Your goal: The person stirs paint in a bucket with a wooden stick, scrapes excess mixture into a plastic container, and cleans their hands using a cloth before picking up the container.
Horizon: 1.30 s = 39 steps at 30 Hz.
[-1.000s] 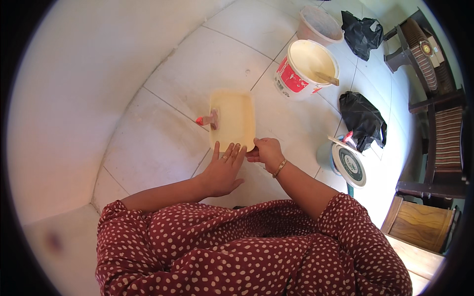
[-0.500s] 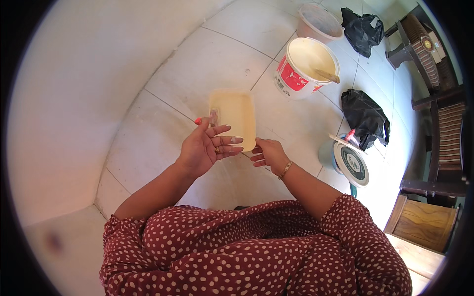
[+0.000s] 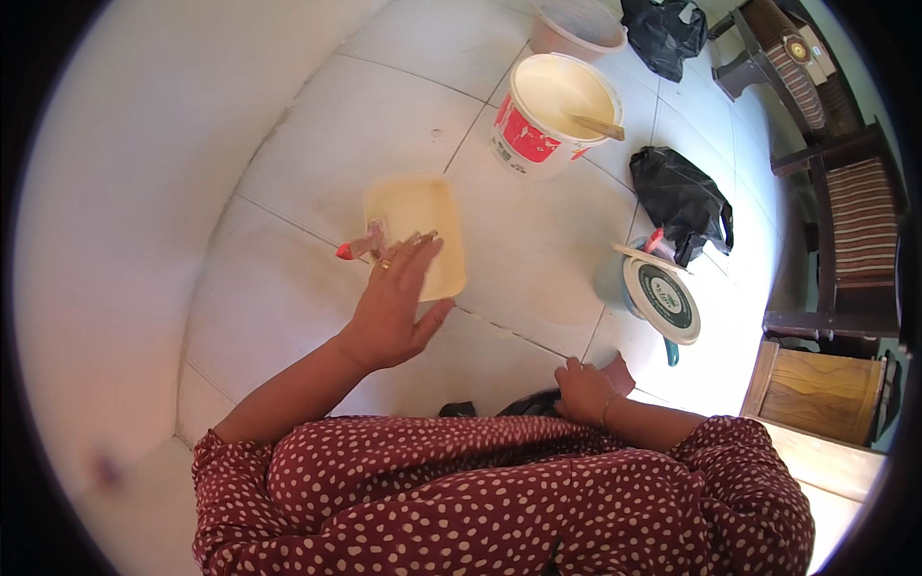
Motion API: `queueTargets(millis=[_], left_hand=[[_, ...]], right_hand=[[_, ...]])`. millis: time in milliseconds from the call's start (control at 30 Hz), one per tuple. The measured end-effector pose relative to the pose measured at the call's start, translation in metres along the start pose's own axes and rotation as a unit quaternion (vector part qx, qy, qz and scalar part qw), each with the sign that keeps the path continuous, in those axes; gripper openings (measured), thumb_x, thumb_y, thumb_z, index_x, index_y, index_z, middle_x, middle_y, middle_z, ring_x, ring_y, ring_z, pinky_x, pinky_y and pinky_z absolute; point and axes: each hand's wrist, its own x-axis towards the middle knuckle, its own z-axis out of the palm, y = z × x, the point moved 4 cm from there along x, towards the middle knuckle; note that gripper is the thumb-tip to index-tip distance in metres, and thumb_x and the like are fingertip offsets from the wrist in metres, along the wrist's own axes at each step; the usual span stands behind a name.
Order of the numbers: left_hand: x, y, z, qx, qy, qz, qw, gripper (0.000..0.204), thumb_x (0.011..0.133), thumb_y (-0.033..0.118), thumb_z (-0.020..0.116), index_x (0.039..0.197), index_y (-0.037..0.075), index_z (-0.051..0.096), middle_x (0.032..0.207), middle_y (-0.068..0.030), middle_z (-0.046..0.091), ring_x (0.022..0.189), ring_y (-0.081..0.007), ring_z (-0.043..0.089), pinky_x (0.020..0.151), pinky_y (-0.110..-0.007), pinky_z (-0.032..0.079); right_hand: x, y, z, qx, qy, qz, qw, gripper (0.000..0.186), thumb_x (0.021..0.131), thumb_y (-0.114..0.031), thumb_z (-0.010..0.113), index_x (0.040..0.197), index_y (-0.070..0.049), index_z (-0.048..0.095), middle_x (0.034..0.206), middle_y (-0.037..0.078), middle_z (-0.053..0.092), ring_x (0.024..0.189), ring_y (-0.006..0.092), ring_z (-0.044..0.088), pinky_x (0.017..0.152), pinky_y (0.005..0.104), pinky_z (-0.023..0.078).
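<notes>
A shallow cream tray (image 3: 444, 206) lies on the tiled floor in front of me. Across its left rim rests a small tool with a red-tipped handle (image 3: 353, 250); its head is unclear. My left hand (image 3: 389, 312) is over the tray's near left part, palm down, fingers stretched out and thumb apart, next to that tool. Whether it touches the tray I cannot tell. Low on the right, my right hand (image 3: 584, 392) has its fingers curled, close by a reddish-brown flat piece (image 3: 618, 372) and something black (image 3: 528, 403) near my lap. What it grips is hidden.
Beyond the tray stands a white and red bucket (image 3: 528, 144) of cream paint with a wooden stick (image 3: 597, 126). Behind it is a pinkish bucket (image 3: 576, 34). Black plastic bags (image 3: 680, 197), a lidded container (image 3: 663, 298) and dark wooden chairs (image 3: 845, 240) occupy the right; a wall (image 3: 134, 211) borders the left.
My right hand has left the tray's near right corner and moved right and toward me. The left hand has turned palm down over the tray. The view has shifted slightly.
</notes>
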Motion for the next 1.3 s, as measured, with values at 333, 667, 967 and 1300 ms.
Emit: queueTargets(millis=[333, 667, 967, 1300], left_hand=[[0.03, 0.004, 0.065, 0.238, -0.193, 0.156, 0.939, 0.078, 0.076, 0.044, 0.066, 0.139, 0.006, 0.037, 0.152, -0.013, 0.016, 0.141, -0.038, 0.004, 0.109, -0.064, -0.001], [0.041, 0.008, 0.08, 0.388, -0.328, 0.11, 0.854, 0.074, 0.081, 0.051, 0.057, 0.134, 0.0, 0.043, 0.146, -0.0159, 0.032, 0.141, -0.0359, 0.004, 0.108, -0.066, -0.001], [0.024, 0.002, 0.072, 0.418, -0.374, 0.031, 0.827, 0.076, 0.08, 0.048, 0.06, 0.128, -0.009, 0.045, 0.139, -0.0208, 0.039, 0.14, -0.037, 0.004, 0.108, -0.065, -0.002], [0.007, -0.008, 0.056, 0.382, -0.385, -0.033, 0.84, 0.085, 0.076, 0.047, 0.065, 0.132, -0.011, 0.038, 0.14, -0.0218, 0.035, 0.141, -0.0343, 0.0, 0.109, -0.063, -0.006]], right_hand=[[-0.026, 0.002, 0.097, 0.139, -0.145, 0.106, 0.974, 0.043, 0.078, -0.025, 0.064, 0.113, -0.003, 0.052, 0.113, 0.023, 0.054, 0.101, 0.0392, 0.059, 0.086, 0.0469, 0.048], [-0.01, -0.013, 0.091, 0.296, 0.104, 0.074, 0.947, 0.035, 0.065, -0.017, 0.067, 0.095, -0.003, 0.054, 0.093, 0.022, 0.059, 0.092, 0.0404, 0.057, 0.081, 0.046, 0.046], [0.022, -0.011, -0.017, 0.387, 0.337, 0.05, 0.857, 0.024, 0.063, 0.002, 0.055, 0.087, -0.001, 0.055, 0.078, 0.019, 0.056, 0.077, 0.037, 0.056, 0.07, 0.0381, 0.045], [0.058, -0.038, -0.129, 0.306, 0.4, -0.093, 0.859, 0.036, 0.061, 0.01, 0.049, 0.092, -0.006, 0.058, 0.089, 0.014, 0.053, 0.082, 0.0336, 0.057, 0.07, 0.0381, 0.047]])
